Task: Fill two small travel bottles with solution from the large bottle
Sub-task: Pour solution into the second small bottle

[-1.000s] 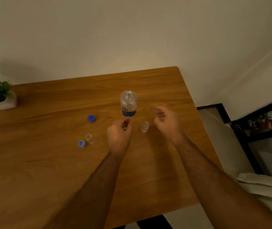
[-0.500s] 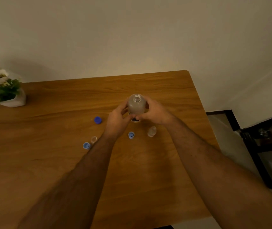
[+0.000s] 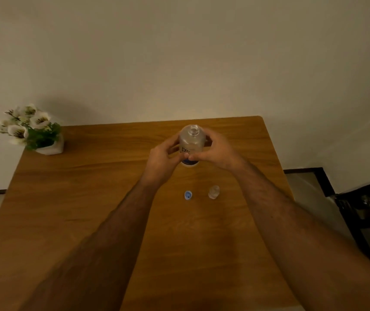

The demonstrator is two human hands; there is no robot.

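Standing uncapped, clear large bottle (image 3: 191,142), blue-based.

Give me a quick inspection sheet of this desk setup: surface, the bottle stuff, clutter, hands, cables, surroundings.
Surface: wooden table, against a plain wall.
Job's things: large bottle upright, uncapped; one small travel bottle upright, open, nearer the person; blue cap beside it. Second small bottle not in view.
Clutter: potted flowers at the table's far left corner.
Hands: left hand and right hand both grip the large bottle.
Cables: nothing seen.
Surroundings: dark shelf unit to the right, contents unclear.
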